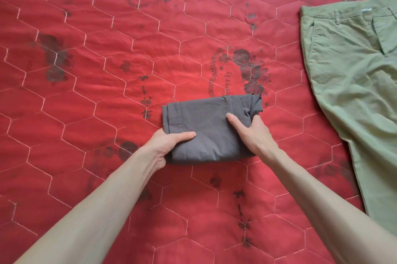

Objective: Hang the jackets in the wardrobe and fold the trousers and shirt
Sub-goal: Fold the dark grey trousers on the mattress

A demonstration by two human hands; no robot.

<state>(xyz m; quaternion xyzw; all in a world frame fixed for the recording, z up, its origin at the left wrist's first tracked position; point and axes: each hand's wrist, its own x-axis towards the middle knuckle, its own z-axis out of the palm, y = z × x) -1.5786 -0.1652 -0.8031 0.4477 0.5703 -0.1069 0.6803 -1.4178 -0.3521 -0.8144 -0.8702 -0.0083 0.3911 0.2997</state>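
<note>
A: Both hands hold a folded grey garment (206,128) in the middle of a red quilted bedspread (86,70). The left hand (165,145) clamps its near-left corner, thumb on top and fingers tucked out of sight underneath. The right hand (251,132) grips its right end, thumb pressed on the cloth, fingers curled round the edge.

B: And the risk?

A: The bundle's far-right corner looks loose and bunched. Lifted by the ends alone, its layers could slide and the fold spring open. Whether it is the shirt or trousers, the fold hides.

B: Anything else waiting?

A: Olive-green trousers (354,81) lie unfolded well to the right of the grey bundle, running off the frame's edge. Set down carelessly, the bundle could land on them and crease both.
</note>
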